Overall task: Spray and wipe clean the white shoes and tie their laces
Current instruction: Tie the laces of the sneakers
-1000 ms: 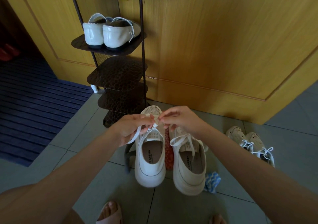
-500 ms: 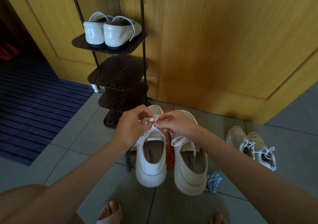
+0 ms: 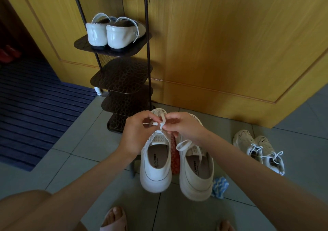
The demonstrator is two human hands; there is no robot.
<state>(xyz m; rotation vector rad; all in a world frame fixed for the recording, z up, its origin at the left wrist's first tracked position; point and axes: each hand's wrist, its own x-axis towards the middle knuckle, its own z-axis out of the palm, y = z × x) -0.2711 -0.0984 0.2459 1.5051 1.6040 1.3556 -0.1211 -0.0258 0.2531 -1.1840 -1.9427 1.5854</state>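
Grey floor tiles [image 3: 85, 142] run up to a yellow wooden panel [image 3: 230, 44], with a dark shoe rack [image 3: 122, 74] standing at the far left. Just near of the rack's foot the white pair sits side by side, heels toward the person: the left shoe [image 3: 154, 183] and the right shoe [image 3: 195, 190], with a red patterned thing [image 3: 174, 158] wedged between them. A blue cloth [image 3: 219, 186] lies just beside the right shoe's heel.

Both hands meet over the left shoe's tongue. The left hand [image 3: 136, 133] and the right hand [image 3: 182, 126] each pinch the flat white lace [image 3: 162, 122] with narrow, curled fingers [image 3: 170, 125], and a small loop stands between them.

The loop could slip out if either pinch eases before the knot is drawn tight. An uneven pull would likely leave a lopsided bow or drag one end through. The right shoe's loose lace [image 3: 184, 144] lies close under the right wrist and might get caught up.

Both shoes look clean: smooth off-white uppers, perforated toes, thick pale soles and a thin dark line round each heel.
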